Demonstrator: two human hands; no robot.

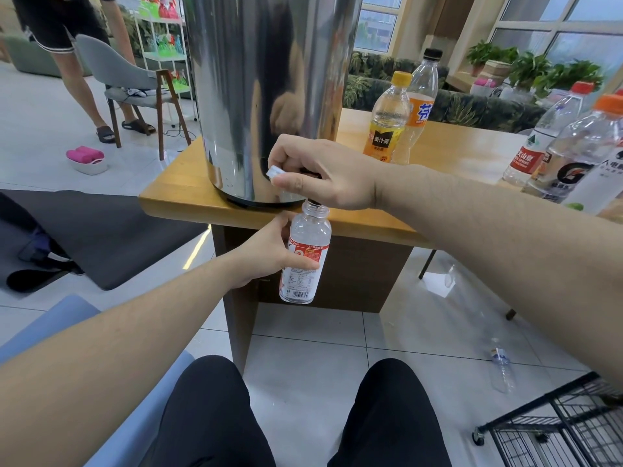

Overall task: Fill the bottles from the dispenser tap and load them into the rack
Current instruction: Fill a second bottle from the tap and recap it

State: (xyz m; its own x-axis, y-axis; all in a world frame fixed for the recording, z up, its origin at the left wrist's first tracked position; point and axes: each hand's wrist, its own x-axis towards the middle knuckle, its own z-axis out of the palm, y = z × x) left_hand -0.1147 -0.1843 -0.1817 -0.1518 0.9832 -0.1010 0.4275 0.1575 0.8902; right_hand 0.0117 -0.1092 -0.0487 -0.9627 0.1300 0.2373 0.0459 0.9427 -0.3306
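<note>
A tall steel dispenser (266, 96) stands at the near corner of the wooden table (178, 200). My left hand (269, 251) grips a clear bottle (305, 254) with a red and white label, held upright with its open mouth right under the tap. My right hand (320, 173) is curled round the tap handle, and a small white cap (273, 171) is pinched between its thumb and fingers. The tap itself is mostly hidden by that hand. A black wire rack (553, 429) stands on the floor at the lower right.
Two bottles, yellow-capped (387, 123) and black-capped (421, 106), stand behind the dispenser; several more (573, 146) crowd the table's right side. A clear bottle (502, 365) lies on the tiled floor. A chair (135, 85) and a standing person (77, 45) are at the far left.
</note>
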